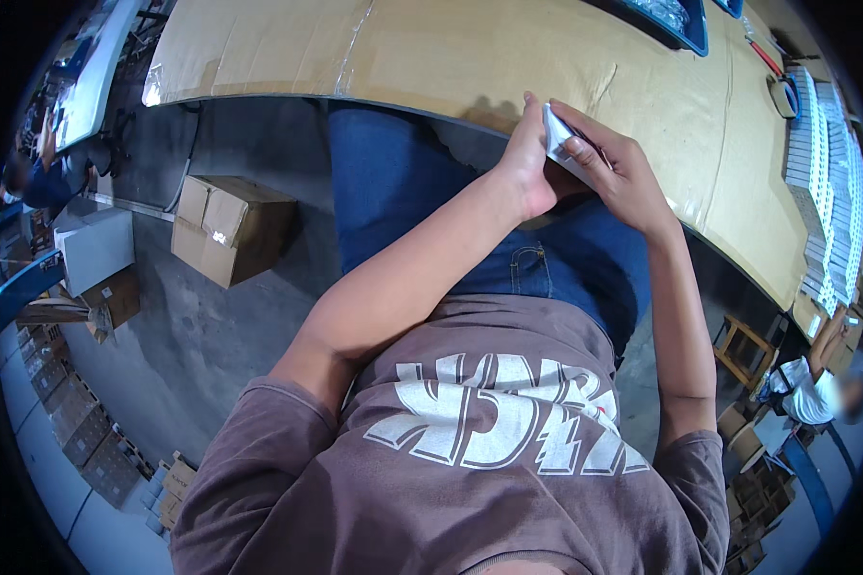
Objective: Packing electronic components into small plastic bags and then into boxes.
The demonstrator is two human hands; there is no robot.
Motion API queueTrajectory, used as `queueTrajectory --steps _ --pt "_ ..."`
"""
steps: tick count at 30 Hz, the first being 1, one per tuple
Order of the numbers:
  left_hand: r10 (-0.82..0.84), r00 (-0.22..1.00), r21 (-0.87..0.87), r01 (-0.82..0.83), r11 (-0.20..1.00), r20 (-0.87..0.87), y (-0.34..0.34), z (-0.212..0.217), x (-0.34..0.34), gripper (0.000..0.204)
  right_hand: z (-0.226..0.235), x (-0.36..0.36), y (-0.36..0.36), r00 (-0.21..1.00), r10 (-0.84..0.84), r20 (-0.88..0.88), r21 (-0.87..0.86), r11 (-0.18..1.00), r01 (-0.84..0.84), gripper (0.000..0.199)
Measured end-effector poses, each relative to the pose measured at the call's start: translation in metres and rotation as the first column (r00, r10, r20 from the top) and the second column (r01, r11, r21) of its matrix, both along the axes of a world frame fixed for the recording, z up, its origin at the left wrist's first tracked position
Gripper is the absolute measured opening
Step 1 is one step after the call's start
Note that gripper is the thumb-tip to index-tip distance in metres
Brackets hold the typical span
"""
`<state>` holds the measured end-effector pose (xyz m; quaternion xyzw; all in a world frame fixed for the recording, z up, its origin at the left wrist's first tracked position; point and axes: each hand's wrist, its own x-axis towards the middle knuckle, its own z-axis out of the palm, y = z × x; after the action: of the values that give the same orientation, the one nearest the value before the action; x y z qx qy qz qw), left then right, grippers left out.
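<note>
Both hands were up at the near edge of the table (451, 57), which was covered in brown cardboard, and they were working on one small white packet (556, 134) held between them. The left hand (525, 163) had it from the left side, thumb sticking up along the packet's edge and the other fingers curled underneath where I couldn't see them. The right hand (623, 172) came in from the right with its fingers bent and pressed together over the top of the packet — pinching it against the left hand, basically. So the packet was in the air just off the table edge, above the person's lap in blue jeans (403, 192), not resting on anything. Far right on the table there were rows of white boxes (825, 182) stacked neatly, well apart from the hands, and a blue tray (681, 24) sat at the far edge. Down on the floor to the left was an open cardboard box (228, 228), with more boxes further left. Another person in a white top (810, 393) was off at the right — not involved with the packet.
</note>
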<state>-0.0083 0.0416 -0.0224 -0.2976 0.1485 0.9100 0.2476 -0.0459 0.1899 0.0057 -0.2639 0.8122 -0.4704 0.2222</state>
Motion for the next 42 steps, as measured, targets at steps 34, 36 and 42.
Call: queueTrajectory --steps 34,36,42 --pt "-0.31 0.712 -0.606 -0.202 0.769 -0.631 -0.048 0.062 0.03 0.04 0.051 0.028 0.013 0.904 -0.256 0.343 -0.579 0.7 0.418 0.029" --pt "-0.329 0.695 -0.608 -0.195 0.769 -0.639 -0.051 0.069 0.032 0.041 0.061 0.03 0.009 0.911 -0.262 0.318 -0.59 0.698 0.406 0.029" --pt "-0.345 0.665 -0.6 -0.194 0.776 -0.662 -0.053 0.079 0.037 0.04 0.073 0.033 0.011 0.957 -0.245 0.158 -0.585 0.757 0.29 0.025"
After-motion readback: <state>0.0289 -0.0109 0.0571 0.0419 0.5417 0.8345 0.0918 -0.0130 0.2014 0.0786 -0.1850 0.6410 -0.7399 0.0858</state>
